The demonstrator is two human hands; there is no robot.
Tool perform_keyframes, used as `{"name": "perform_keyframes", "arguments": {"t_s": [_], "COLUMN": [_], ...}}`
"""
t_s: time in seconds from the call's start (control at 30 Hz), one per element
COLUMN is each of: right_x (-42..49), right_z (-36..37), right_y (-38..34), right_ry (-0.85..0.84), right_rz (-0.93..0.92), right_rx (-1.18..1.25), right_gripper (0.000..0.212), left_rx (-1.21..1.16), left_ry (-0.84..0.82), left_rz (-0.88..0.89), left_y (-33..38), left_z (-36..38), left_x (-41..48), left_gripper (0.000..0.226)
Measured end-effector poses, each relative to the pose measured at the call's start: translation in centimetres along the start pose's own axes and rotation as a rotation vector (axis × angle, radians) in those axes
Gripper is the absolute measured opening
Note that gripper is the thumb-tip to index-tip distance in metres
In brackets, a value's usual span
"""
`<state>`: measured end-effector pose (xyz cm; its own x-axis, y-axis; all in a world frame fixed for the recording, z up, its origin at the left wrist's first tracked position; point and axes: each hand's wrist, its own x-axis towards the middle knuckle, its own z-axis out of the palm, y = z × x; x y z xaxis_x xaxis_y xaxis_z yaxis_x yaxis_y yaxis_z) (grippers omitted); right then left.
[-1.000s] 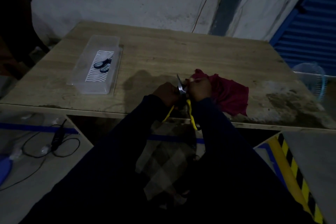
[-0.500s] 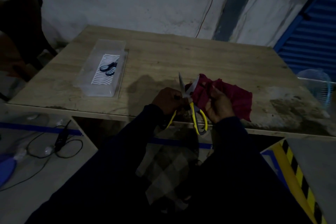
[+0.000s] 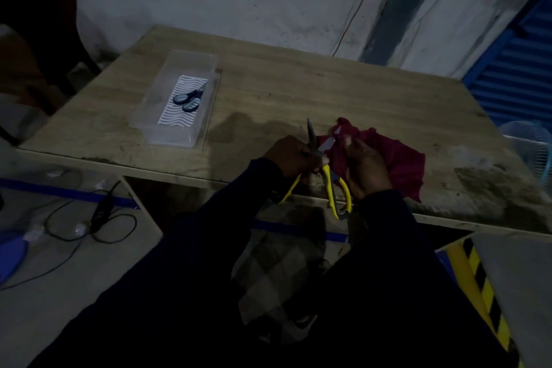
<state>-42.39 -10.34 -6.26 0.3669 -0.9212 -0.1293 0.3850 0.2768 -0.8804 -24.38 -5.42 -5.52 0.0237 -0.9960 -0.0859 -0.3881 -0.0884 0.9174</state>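
Your left hand (image 3: 288,155) grips the scissors (image 3: 328,179) near the pivot, at the near edge of the table (image 3: 298,84). The blades are spread and point away from you, and the yellow handles hang over the edge. Your right hand (image 3: 366,167) holds a fold of the cloth (image 3: 400,158) curled around the right-hand blade, while the rest of the cloth lies on the table just right of your hands. Well apart to the left sits a clear tray (image 3: 149,116) with a small blue tool (image 3: 188,97) inside.
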Motion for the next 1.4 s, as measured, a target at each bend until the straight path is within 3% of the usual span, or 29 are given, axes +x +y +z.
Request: {"name": "perform_keyframes", "arguments": {"t_s": [0.17, 0.3, 0.4, 0.53, 0.67, 0.77, 0.87, 1.03, 1.17, 1.2, 1.3, 1.37, 1.4], "right_x": [0.2, 0.8, 1.3, 1.8, 1.7, 1.5, 0.8, 0.3, 1.0, 1.1, 1.7, 2.1, 2.1], "right_z": [0.9, 1.6, 2.4, 3.5, 4.8, 5.1, 4.4, 3.6, 4.7, 4.9, 4.4, 2.8, 2.3], "right_y": [0.3, -0.4, -0.8, -1.2, -0.3, -0.4, -1.0, -0.6, -0.2, -0.2, -0.7, -1.0, -1.2], "right_ry": [0.046, 0.088, 0.132, 0.298, 0.421, 0.434, 0.303, 0.134, 0.39, 0.457, 0.459, 0.306, 0.239], "right_rz": [0.019, 0.087, 0.15, 0.129, -0.081, -0.1, -0.011, 0.091, -0.064, -0.103, -0.128, -0.03, 0.055], "right_rx": [-0.196, -0.282, -0.271, -0.572, -0.772, -0.73, -0.745, -0.318, -0.672, -0.77, -0.884, -0.673, -0.33], "right_gripper": [0.068, 0.025, 0.009, 0.016, 0.025, 0.03, 0.019, 0.015, 0.01, 0.017, 0.029, 0.027, 0.026], "left_rx": [0.012, 0.003, -0.011, -0.024, 0.099, 0.136, 0.107, 0.042, 0.103, 0.116, 0.091, 0.051, 0.032], "left_ry": [-0.007, -0.023, -0.03, -0.031, -0.025, -0.026, -0.019, -0.014, -0.01, -0.014, -0.033, -0.031, -0.022], "left_rz": [0.004, -0.001, -0.019, -0.04, -0.046, -0.049, -0.057, -0.031, -0.029, -0.032, -0.044, -0.044, -0.042], "left_y": [0.1, 0.2, 0.1, 0.1, 0.4, 0.6, 0.9, 0.3, 0.6, 0.7, 0.8, 0.5, 0.4], "left_z": [-0.1, -0.2, -0.2, -0.2, -0.3, -0.2, -0.3, 0.0, 0.1, -0.1, -0.1, -0.1, -0.1], "left_x": [0.0, 0.0, 0.0, 0.1, -0.2, -0.4, -0.7, -0.9, -0.8, -0.8, -0.7, -0.6, -0.7], "left_gripper": [0.032, 0.031, 0.03, 0.03, 0.042, 0.042, 0.038, 0.037, 0.041, 0.04, 0.039, 0.04, 0.04]}}
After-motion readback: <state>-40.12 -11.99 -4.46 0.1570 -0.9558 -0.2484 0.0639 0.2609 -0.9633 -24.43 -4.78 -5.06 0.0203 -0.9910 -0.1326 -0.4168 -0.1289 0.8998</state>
